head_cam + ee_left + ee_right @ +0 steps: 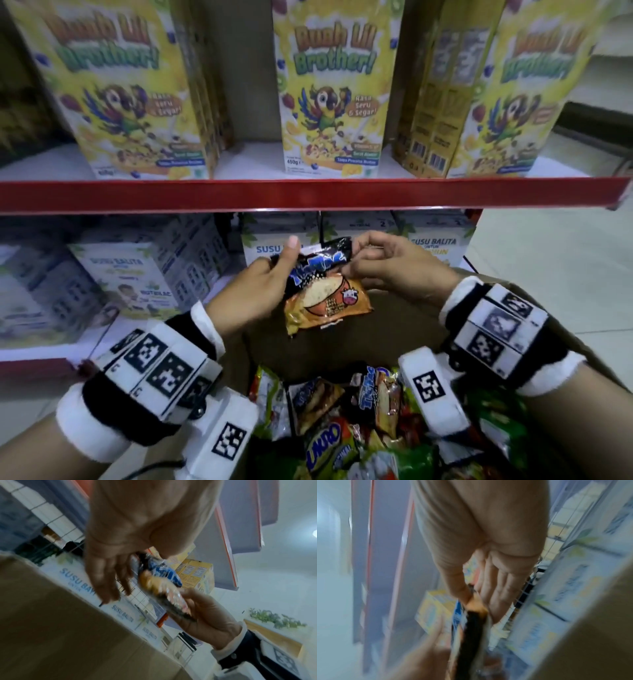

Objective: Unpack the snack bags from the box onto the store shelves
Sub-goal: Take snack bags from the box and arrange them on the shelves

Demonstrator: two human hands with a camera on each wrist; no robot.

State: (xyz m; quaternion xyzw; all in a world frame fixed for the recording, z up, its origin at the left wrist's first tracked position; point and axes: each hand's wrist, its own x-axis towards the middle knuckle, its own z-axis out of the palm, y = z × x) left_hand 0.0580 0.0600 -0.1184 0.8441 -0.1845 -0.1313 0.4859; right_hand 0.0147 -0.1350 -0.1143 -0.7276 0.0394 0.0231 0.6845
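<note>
An orange and black snack bag (325,291) with blue lettering hangs in front of the lower shelf, above the cardboard box (404,308). My left hand (270,277) grips its upper left side, thumb on the front. My right hand (373,260) pinches its upper right edge. The left wrist view shows the bag (163,586) held edge-on between my left hand (123,561) and my right hand (205,612). In the blurred right wrist view my right hand (481,588) pinches the bag (471,635). Several more snack bags (359,418) lie in the box.
The upper shelf with a red front rail (308,195) carries yellow cereal boxes (332,89). On the lower shelf stand white milk-powder boxes (137,274). A pale tiled floor (548,257) lies to the right.
</note>
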